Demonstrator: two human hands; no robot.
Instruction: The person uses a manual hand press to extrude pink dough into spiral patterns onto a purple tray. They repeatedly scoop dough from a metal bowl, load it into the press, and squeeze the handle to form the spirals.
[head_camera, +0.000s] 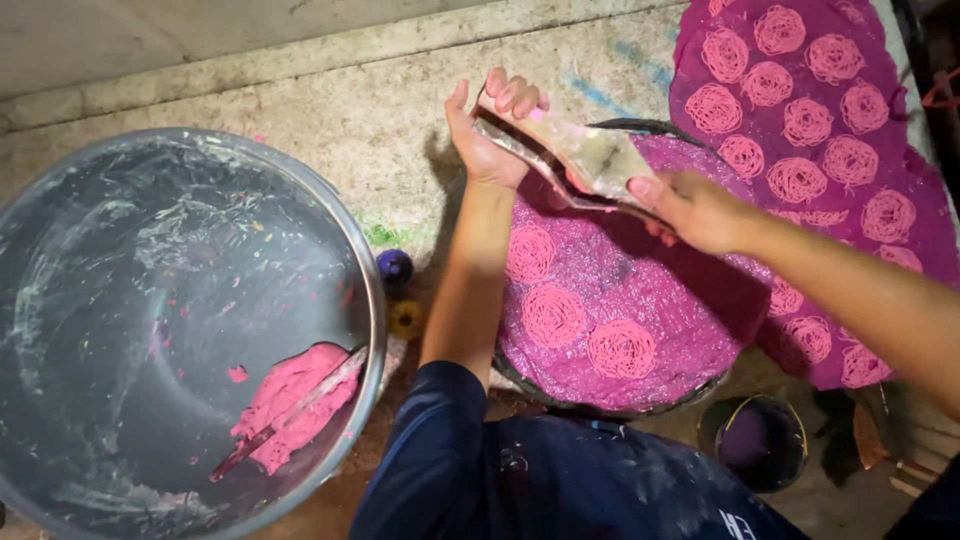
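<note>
**Both hands on a press above a round tray of pink coils**

The press (575, 160), a smeared, pale, oblong tool with a dark edge, is held in the air over the far rim of the tray (610, 405). The left hand (490, 130) cups its far end, fingers curled over the top; the right hand (690, 205) is clamped on its near end. What the press is made of is hard to tell under the smears, and its underside is hidden.

The tray is lined with a shiny purple sheet (690, 300). On it lie three pink coils (555, 315) along the near left part; the right forearm covers some of the sheet, so more may lie unseen.

Beyond the tray, at the floor's far right, a second purple sheet (870, 60) carries many coils in rows; it runs out of view at the top and right.

At the left stands a big metal basin (180, 200), its near and left sides cut off. In it, against the near right wall, sits a lump of pink dough (300, 400) with a flat tool (330, 385) stuck in it, half buried.

Between basin and tray lie two small round things (395, 265), one purple, one yellow; what they are is unclear. Near the tray's near right edge stands a small dark pot (755, 440) with purple inside.
</note>
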